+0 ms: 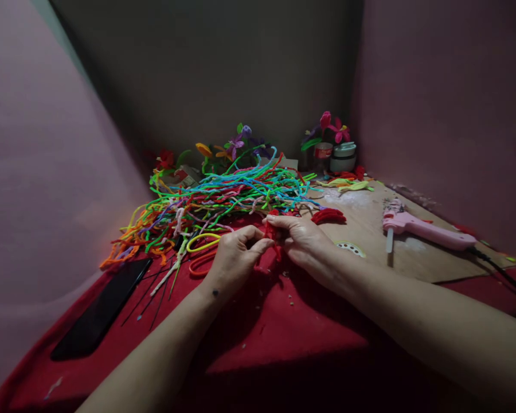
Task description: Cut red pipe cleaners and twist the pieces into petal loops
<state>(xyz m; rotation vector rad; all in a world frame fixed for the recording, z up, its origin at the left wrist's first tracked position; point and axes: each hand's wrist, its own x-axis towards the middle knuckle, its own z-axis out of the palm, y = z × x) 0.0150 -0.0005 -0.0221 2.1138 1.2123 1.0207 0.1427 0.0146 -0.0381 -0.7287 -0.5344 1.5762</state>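
Observation:
Near the middle of the view, my left hand (239, 252) and my right hand (303, 241) meet over the red cloth. Between their fingertips is a small red fuzzy piece (272, 228), pinched from both sides. Its shape is partly hidden by the fingers. Just left of my left hand lie scissors with yellow and red handle loops (202, 244). Behind both hands spreads a large pile of colourful pipe cleaners (223, 198). A stack of red fuzzy pieces (328, 216) rests on the board to the right of my right hand.
A black phone (103, 310) lies at the left, beside thin dark stems (155, 298). On the brown board (430, 258) at the right sits a pink glue gun (430, 228) with a cord. Fuzzy flowers (236, 143), a jar (343, 156) and a bottle (323, 154) stand behind.

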